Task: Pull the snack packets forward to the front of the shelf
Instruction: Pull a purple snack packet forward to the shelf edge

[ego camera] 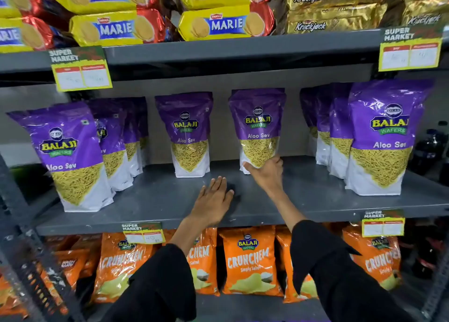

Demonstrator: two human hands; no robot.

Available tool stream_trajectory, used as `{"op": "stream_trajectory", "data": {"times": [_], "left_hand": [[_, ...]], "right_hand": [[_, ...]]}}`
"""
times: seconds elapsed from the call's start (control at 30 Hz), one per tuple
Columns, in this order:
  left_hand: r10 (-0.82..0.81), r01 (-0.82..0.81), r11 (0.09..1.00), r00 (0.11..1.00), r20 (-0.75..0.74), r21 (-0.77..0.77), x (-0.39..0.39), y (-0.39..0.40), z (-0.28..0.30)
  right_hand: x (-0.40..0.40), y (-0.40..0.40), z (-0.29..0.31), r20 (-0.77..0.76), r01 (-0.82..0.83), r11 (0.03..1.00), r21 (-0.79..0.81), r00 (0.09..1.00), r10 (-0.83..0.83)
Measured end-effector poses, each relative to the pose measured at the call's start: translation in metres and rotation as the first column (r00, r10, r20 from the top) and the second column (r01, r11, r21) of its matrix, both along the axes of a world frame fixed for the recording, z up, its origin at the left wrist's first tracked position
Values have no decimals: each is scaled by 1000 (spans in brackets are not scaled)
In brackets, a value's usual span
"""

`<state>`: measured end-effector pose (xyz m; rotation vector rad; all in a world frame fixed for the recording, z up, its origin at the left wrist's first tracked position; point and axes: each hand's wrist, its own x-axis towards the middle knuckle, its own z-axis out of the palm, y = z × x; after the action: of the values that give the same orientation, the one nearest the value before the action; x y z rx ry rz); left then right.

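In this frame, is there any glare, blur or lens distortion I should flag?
Head view: wide-angle bending curves the shelf edge and leans the outer Aloo Sev packets; glare streaks the foil Marie packs; price tags are too soft to read; the right hand and left hand are reasonably sharp.

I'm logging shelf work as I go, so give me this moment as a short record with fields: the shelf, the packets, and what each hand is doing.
shelf: grey metal middle shelf
stock: purple Aloo Sev packets, upright
already at front: left packet and far-right packet
set back: centre-left packet and centre-right packet
right hand: gripping the base of the centre-right packet
left hand: open, flat on the bare shelf, holding nothing
shelf above: Marie packs, Krackjack packs
shelf below: orange Crunchem bags
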<state>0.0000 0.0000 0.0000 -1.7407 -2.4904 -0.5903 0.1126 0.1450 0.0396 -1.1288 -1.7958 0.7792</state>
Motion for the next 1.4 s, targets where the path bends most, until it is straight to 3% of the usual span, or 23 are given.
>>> {"op": "stream_trajectory", "data": {"times": [0.13, 0.37, 0.8, 1.4], "left_hand": [[3, -2, 991, 1000, 8, -134, -12, 11, -1], [-18, 13, 972, 1000, -16, -235, -15, 17, 2], [-11, 7, 964, 1000, -13, -267, -13, 16, 6], [5, -6, 959, 1000, -5, -282, -16, 19, 5]], "right_hand": [[-22, 16, 8, 1, 68, 996, -51, 998, -68], [-50, 41, 3, 49, 194, 979, -66, 980, -191], [-51, 48, -4, 28, 195, 979, -60, 981, -193], [3, -12, -7, 64, 176, 984, 4, 982, -176]]}}
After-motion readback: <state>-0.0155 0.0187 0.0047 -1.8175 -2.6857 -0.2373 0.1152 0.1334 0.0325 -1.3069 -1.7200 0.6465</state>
